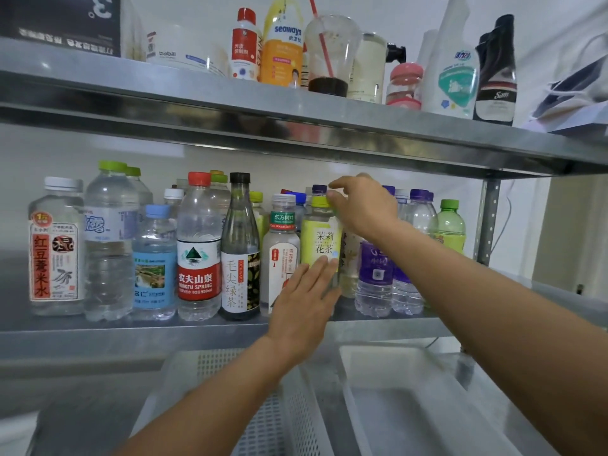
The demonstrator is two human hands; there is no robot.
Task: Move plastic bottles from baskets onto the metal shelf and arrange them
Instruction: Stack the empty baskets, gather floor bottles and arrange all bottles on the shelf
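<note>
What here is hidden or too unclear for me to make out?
Head view only:
Back-row bottles: front row hides all but caps.
Clear bottle beside the yellow-labelled tea bottle: right hand and forearm cover it.
White plastic baskets: blurred, cut by bottom edge.
Black box: cut by top edge.

Soft, even, fairly bright light fills the scene, and hard shadows are few. A dim band lies under the upper metal shelf (296, 120), whose front edge carries smeared reflections and pale glare. The wide lens bows the shelf lines toward the frame edges. Middle labels, as on the jasmine tea bottle (320, 245), read sharp. The left hand (302, 311) is motion-blurred at its fingers (324, 266), and the baskets (283, 419) below look soft.
</note>
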